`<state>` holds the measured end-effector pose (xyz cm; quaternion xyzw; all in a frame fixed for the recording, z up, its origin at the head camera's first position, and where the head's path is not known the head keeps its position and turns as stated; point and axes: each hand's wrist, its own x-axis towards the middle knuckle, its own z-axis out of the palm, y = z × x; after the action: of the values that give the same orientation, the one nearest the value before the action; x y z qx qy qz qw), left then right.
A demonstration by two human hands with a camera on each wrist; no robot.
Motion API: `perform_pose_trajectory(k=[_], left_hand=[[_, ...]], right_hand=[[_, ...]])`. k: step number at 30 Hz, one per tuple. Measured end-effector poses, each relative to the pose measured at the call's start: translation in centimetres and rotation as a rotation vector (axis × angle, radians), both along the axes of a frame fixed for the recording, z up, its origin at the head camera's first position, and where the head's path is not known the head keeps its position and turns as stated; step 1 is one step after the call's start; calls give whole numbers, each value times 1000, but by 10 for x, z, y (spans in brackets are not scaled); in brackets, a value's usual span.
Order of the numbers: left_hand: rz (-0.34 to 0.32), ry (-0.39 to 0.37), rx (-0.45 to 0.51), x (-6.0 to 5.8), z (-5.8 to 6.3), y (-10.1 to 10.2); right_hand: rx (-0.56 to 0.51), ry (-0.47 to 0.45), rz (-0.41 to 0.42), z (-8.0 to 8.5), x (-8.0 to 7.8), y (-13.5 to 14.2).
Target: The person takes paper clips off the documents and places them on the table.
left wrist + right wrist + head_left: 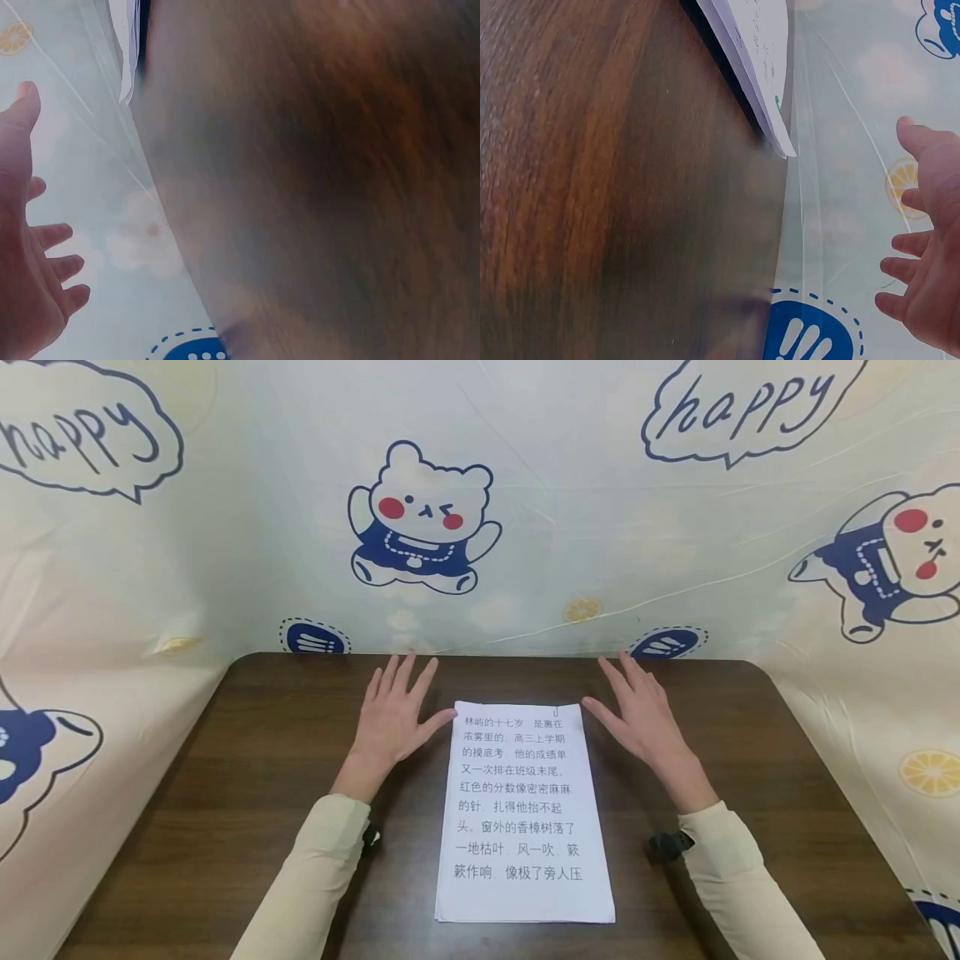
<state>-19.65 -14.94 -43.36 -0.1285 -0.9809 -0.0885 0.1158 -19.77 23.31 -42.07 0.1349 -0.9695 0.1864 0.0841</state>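
A stack of white paper sheets (521,897) printed with Chinese text lies flat on the brown table, its long side pointing away from me. A small paper clip (556,712) sits at the top edge, toward the right corner. My left hand (390,714) is spread to the left of the stack, its thumb tip by the upper left corner; whether it touches the paper I cannot tell. To the right, my right hand (637,714) is spread too, thumb near the upper right corner. Neither hand holds anything. In the right wrist view the stack (739,56) shows several layered sheets.
The wood-grain table (187,827) has rounded far corners. Behind it and at both sides hangs a pale curtain (562,527) printed with bears, lemon slices and the word "happy". Dark bands (670,846) circle both wrists below light sleeves.
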Motion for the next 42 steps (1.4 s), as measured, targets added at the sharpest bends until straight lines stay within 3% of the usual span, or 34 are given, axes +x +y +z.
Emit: perform_pose_trajectory(k=[5,20,42], left_hand=[[-3,-22,11,0,-2,4],[-18,-86,27,-3,-15,15],[16,-214,242,-7,-24,34]], right_hand=[[-19,0,-7,-1,-1,-1],[-96,-119,-35,-9,0,-10],[-237,-276,-117,-22,-6,-25]])
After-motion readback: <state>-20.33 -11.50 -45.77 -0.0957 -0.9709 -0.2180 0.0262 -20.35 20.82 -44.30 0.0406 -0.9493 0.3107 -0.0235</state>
